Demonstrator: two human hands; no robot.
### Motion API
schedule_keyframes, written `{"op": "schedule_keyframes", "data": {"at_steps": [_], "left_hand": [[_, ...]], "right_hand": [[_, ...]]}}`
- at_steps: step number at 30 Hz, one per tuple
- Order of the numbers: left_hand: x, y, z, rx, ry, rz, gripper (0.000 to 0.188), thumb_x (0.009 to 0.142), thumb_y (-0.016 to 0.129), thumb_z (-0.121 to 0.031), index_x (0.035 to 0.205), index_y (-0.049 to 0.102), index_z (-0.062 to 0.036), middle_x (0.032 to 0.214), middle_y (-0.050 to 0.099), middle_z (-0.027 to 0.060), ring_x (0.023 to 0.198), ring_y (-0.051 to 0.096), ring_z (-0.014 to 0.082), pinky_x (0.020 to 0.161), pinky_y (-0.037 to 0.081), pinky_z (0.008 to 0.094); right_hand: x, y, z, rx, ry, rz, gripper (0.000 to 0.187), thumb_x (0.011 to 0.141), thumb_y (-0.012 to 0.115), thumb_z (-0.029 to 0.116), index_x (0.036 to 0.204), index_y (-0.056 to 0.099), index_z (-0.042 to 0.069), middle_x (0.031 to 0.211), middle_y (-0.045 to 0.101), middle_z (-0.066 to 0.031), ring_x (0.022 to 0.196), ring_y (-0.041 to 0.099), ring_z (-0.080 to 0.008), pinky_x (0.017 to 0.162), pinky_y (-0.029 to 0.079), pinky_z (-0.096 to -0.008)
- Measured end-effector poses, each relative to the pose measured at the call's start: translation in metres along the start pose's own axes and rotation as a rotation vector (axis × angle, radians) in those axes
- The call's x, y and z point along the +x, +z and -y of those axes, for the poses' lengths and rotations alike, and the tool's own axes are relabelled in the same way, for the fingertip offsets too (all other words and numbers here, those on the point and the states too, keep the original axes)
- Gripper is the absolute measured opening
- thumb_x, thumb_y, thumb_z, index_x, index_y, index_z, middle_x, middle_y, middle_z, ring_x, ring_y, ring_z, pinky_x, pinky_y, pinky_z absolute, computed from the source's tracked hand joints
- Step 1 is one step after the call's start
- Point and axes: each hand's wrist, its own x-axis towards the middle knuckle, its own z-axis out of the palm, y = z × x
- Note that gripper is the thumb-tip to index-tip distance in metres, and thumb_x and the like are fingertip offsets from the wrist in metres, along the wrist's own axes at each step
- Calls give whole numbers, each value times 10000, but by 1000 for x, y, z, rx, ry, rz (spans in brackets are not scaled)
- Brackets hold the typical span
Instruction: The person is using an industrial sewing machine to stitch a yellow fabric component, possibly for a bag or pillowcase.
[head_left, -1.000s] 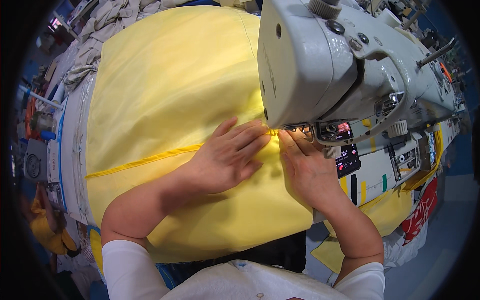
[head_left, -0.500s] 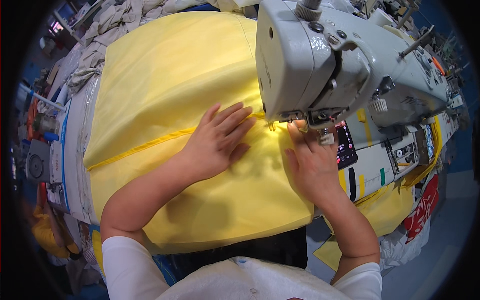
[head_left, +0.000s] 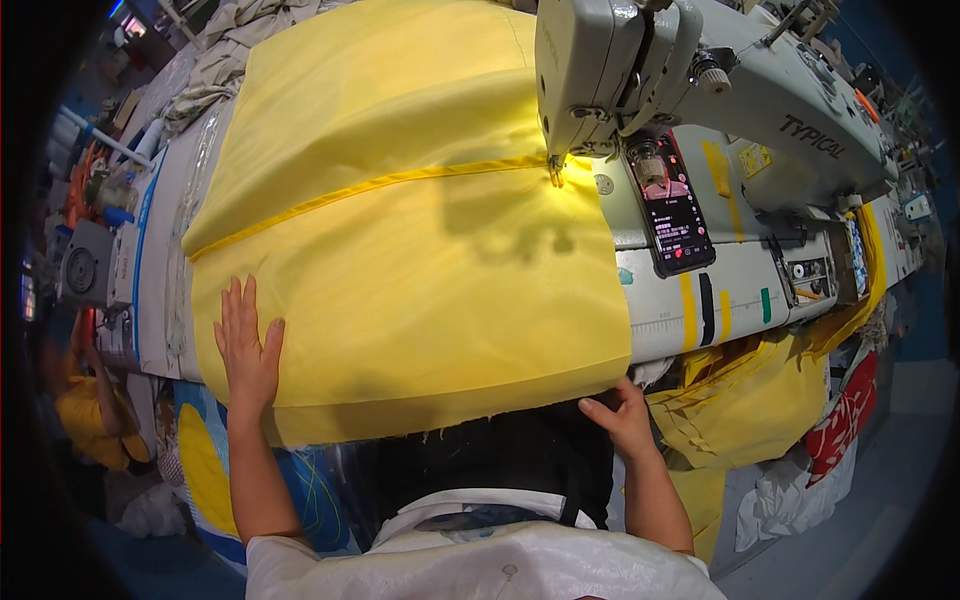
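Observation:
A large yellow fabric panel [head_left: 400, 290] lies across the sewing machine bed, with a darker yellow folded strip [head_left: 380, 182] running over it to the presser foot [head_left: 556, 172]. The grey sewing machine [head_left: 590, 75] stands at its right end, a lamp glow round the needle area. My left hand [head_left: 247, 350] rests flat on the panel's near left part, fingers stretched out. At the near right corner is my right hand [head_left: 628, 422], its thumb apart from the fingers; the fingertips are at the fabric's edge and partly hidden.
A phone [head_left: 672, 205] with a lit screen lies on the machine bed. More yellow fabric pieces [head_left: 740, 410] hang at the right, beside a red patterned cloth [head_left: 845, 415]. Beige cloth [head_left: 225, 70] is heaped at the far left. Another person in yellow [head_left: 95, 420] shows at the left.
Both hands have left the needle area: the left moved left and nearer, the right came down to the near right corner. The phone shows more fully, and the view has shifted.

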Motion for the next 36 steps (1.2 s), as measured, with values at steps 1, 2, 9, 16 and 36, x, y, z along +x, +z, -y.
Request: {"op": "schedule_keyframes", "data": {"at_steps": [1,2,9,16,36], "left_hand": [[2,1,0,-1,3,5,593,876,493,-252,1417,278,-141,1489,205,104,1382,138,301,1082,81,514],[2,0,-1,-2,-1,2,593,876,493,-252,1417,278,-141,1489,205,104,1382,138,301,1082,81,514],[7,-1,2,5,-28,51,580,894,472,-280,1426,262,-186,1494,202,68,1388,127,275,1085,51,526],[47,13,11,9,-5,4,575,900,472,-307,1427,260,-217,1495,205,52,1390,128,261,1078,52,540],[-43,0,-212,-251,1031,152,742,645,753,-290,1294,454,-92,1360,407,144,1260,394,266,1034,244,506]], "right_hand": [[-3,-1,-2,-2,0,4,328,779,656,76,1082,564,-7,1029,611,-50,968,550,-143,866,412,-279],[-8,-2,-4,-16,25,41,259,811,640,89,1047,596,-9,993,626,-43,929,558,-126,838,425,-267],[-31,1,8,16,79,141,189,882,591,114,995,642,-29,936,656,-47,858,578,-103,775,456,-248],[-13,21,37,122,32,141,183,903,550,110,926,639,-48,843,655,-81,761,601,-139,713,480,-268],[2,47,58,177,15,11,213,925,508,131,916,619,-51,719,636,-93,623,598,-128,610,486,-236]]}}
